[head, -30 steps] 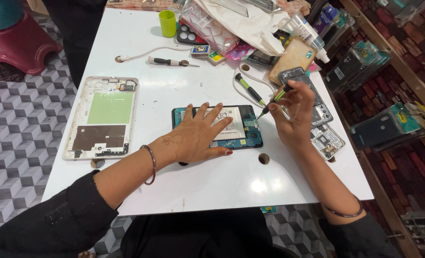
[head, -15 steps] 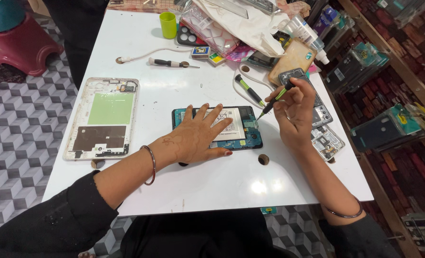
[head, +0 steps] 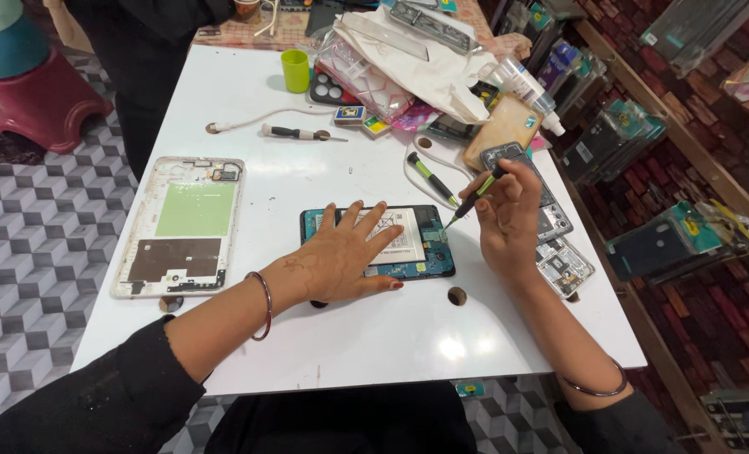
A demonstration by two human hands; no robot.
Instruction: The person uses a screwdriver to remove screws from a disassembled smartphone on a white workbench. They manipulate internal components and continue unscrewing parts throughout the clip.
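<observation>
An opened tablet (head: 420,244) with its battery and teal circuit board showing lies flat in the middle of the white table (head: 374,336). My left hand (head: 341,261) rests palm down on it, fingers spread. My right hand (head: 505,220) holds a small green-and-black screwdriver (head: 473,200), its tip hovering just above the tablet's top right corner. A second green-handled screwdriver (head: 429,176) lies on the table just beyond the tablet.
A detached tablet back frame (head: 185,225) lies at the left. A black-handled screwdriver (head: 294,133), a white cable (head: 256,118), a green cup (head: 295,70) and a pile of bags and parts sit at the far side. Phone parts (head: 563,265) lie right.
My right hand has drawn back slightly toward the tablet, bringing the screwdriver tip closer to its top right corner. My left hand stays flat on the tablet.
</observation>
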